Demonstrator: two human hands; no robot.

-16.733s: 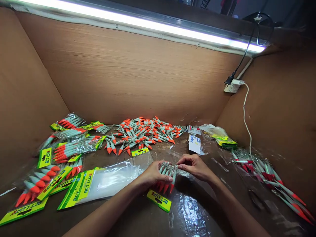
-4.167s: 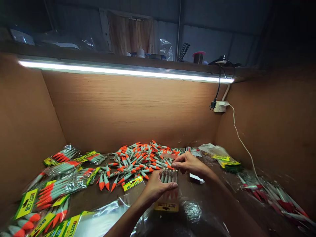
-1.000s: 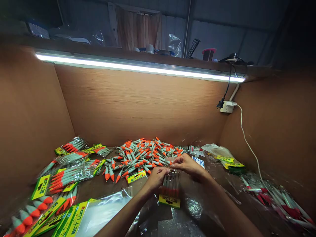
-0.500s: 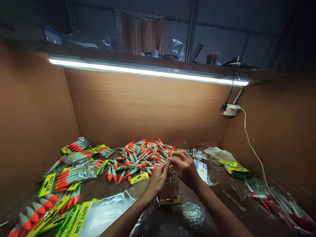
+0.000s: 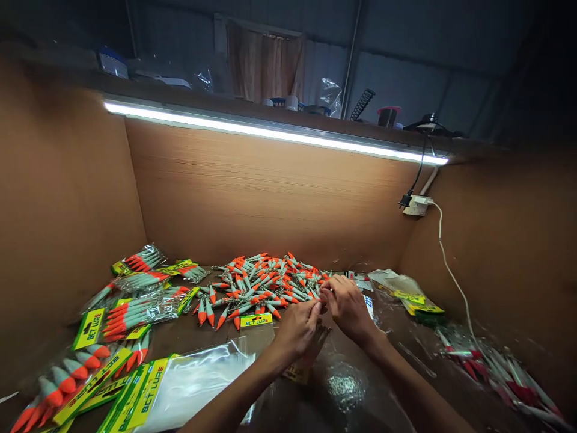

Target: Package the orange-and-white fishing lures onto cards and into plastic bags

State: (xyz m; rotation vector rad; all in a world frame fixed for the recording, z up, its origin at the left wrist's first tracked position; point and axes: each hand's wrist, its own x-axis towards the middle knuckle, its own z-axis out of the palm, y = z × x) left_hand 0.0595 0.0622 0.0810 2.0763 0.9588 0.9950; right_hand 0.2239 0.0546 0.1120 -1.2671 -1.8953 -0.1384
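My left hand [image 5: 298, 328] has its thumb and fingers pinched together in front of a pile of orange and pale-grey lures [image 5: 259, 285]. Close against it on the right, my right hand [image 5: 346, 304] is also closed at the fingertips. Whatever small thing sits between the fingertips is too small to make out. Beneath the hands lies a clear bag with a yellow header [image 5: 297, 373], partly hidden by my left hand. Another yellow-header BCT LURE bag [image 5: 256, 320] lies at the pile's front edge.
Packed lures [image 5: 135, 319] and a stack of bags with yellow-green headers [image 5: 151, 394] lie at left. A crumpled clear bundle [image 5: 346, 385] is front centre. More packets [image 5: 509, 373] lie right, near a white cable [image 5: 451, 264]. A lit tube [image 5: 270, 132] hangs above.
My hands have come closer together, and the right hand's raised fingers have curled in. The bag under them now looks tilted. The whole view has shifted slightly.
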